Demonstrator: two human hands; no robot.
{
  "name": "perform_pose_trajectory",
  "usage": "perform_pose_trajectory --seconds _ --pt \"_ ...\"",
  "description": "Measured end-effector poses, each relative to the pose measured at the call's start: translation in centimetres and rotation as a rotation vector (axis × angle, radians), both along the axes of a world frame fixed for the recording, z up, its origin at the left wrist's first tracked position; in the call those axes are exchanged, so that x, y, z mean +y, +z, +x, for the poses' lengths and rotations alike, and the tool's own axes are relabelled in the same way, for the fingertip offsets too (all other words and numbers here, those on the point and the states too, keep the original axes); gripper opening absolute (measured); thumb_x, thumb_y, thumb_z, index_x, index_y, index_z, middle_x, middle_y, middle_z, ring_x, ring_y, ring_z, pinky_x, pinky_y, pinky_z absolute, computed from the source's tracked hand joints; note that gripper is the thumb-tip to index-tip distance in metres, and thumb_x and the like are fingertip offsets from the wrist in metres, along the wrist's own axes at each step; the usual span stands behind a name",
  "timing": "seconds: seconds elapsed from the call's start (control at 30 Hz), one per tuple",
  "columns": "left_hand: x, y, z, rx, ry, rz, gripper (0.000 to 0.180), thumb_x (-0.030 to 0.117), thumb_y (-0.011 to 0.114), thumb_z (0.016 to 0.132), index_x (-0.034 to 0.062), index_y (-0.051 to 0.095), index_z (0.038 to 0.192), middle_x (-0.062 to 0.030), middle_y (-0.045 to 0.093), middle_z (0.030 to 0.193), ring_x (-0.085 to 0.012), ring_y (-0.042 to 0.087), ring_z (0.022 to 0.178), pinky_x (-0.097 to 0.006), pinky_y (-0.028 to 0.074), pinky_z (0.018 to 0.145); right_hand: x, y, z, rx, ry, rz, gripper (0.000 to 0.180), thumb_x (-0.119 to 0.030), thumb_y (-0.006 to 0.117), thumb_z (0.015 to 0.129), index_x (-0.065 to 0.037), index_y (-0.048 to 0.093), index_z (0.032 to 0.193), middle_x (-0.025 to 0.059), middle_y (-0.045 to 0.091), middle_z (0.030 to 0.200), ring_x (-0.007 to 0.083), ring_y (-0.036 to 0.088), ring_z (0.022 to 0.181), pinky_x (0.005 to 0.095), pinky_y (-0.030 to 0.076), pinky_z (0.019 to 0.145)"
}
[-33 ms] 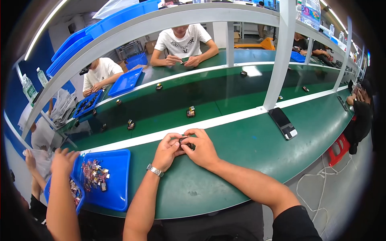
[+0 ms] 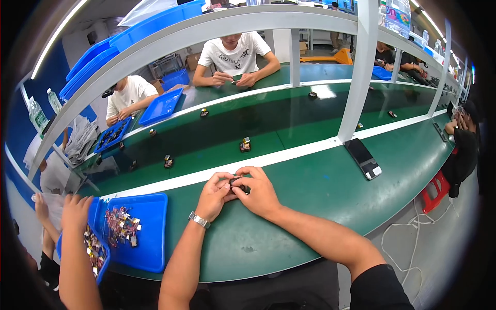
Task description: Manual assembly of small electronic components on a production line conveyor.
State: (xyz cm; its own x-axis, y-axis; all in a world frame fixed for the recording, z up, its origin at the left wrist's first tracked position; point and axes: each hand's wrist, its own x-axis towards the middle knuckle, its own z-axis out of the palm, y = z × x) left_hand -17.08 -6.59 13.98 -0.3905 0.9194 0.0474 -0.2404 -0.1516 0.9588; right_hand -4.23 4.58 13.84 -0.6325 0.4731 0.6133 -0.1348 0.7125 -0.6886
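Observation:
Over the green worktop [image 2: 305, 217], both hands meet around a small dark part [image 2: 238, 185] with a blackish casing. My left hand [image 2: 212, 197], with a metal-banded watch [image 2: 199, 220] at its wrist, grips the part from the left. My right hand [image 2: 260, 194] closes on it from the right, thumb and fingers pinching its upper side. Fingers cover most of the part, so its exact kind is hidden. Left of my left forearm lies a blue tray [image 2: 154, 237] holding a heap of small wired components [image 2: 122, 227].
A co-worker's hand [image 2: 76, 212] is raised beside a second blue tray [image 2: 104, 268] at the left. Beyond a white rail [image 2: 175, 182], small assemblies [image 2: 245, 145] sit on a green belt. A phone [image 2: 363, 159] lies near a white post [image 2: 356, 82]. Two people work opposite.
At the left, the co-worker's hand has shifted slightly left and down, uncovering more of the second tray. My own hands hold nearly the same pose on the dark part.

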Motion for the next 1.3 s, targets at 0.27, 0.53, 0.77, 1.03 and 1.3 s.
perform_pose_trajectory --seconds 0.27,0.53,0.77,1.03,1.3 --pt "0.1 -0.3 0.0 -0.014 0.016 0.021 0.019 0.003 0.046 0.098 0.0050 0.047 0.117 -0.0154 0.060 0.123 -0.0200 0.062 0.108 -0.036 0.053 0.092 -0.3 -0.1 0.1 0.020 -0.004 0.008 0.013 -0.006 0.068 0.077 -0.005 0.071 0.090 0.0079 0.059 0.113 0.0266 0.054 0.110 0.0355 0.051 0.085" --pt "-0.1 -0.4 0.2 -0.021 0.034 0.037 0.021 0.004 0.051 0.097 0.0073 0.046 0.117 -0.0151 0.059 0.126 -0.0218 0.062 0.109 -0.036 0.054 0.091 -0.3 0.1 0.3 -0.011 0.037 -0.026 0.016 -0.008 0.069 0.079 -0.008 0.072 0.095 0.0081 0.057 0.125 0.0289 0.048 0.119 0.0385 0.045 0.096" --pt "0.0 -0.3 0.3 0.020 0.094 0.039 0.018 0.003 0.050 0.097 0.0065 0.047 0.115 -0.0171 0.055 0.132 -0.0220 0.060 0.112 -0.036 0.054 0.091 0.0 0.2 0.1 0.014 0.082 -0.011 0.019 -0.009 0.069 0.079 -0.009 0.072 0.097 0.0084 0.055 0.131 0.0305 0.046 0.124 0.0390 0.044 0.100" --pt "0.3 -0.5 0.5 0.018 0.098 0.038 0.018 0.001 0.047 0.098 0.0060 0.047 0.115 -0.0167 0.055 0.132 -0.0223 0.060 0.112 -0.037 0.054 0.092 0.1 -0.2 0.0 -0.017 0.102 -0.108 0.018 -0.008 0.068 0.079 -0.010 0.073 0.096 0.0084 0.056 0.130 0.0310 0.047 0.124 0.0410 0.042 0.102" --pt "0.3 -0.6 0.7 0.031 0.153 0.006 0.020 0.001 0.044 0.098 0.0056 0.047 0.118 -0.0136 0.059 0.123 -0.0199 0.063 0.104 -0.034 0.055 0.089 0.3 0.7 0.7 0.002 0.073 0.035 0.018 -0.007 0.062 0.082 -0.005 0.070 0.098 0.0096 0.057 0.124 0.0306 0.050 0.118 0.0393 0.044 0.097"
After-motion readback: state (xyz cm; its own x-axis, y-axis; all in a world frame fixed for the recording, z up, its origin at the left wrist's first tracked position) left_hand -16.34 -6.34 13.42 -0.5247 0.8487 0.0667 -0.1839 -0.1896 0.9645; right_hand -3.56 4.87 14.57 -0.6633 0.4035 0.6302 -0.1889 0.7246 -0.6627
